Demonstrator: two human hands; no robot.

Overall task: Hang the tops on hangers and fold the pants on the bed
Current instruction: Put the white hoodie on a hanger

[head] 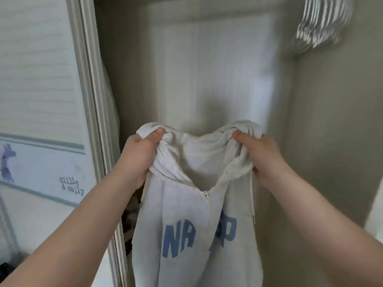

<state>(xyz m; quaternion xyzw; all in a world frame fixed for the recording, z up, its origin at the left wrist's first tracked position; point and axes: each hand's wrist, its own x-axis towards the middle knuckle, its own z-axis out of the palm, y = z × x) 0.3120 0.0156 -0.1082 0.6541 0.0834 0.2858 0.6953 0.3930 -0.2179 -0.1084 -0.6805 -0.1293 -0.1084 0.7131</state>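
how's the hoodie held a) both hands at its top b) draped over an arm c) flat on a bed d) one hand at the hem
a: the left hand and right hand each grip a bunch of fabric at the top of the hoodie, which hangs below.

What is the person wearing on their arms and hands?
Nothing that shows. The left hand and right hand are bare, with no gloves, rings, watch or bracelet visible. The left forearm and right forearm are bare to the frame's edge, so no sleeve shows.
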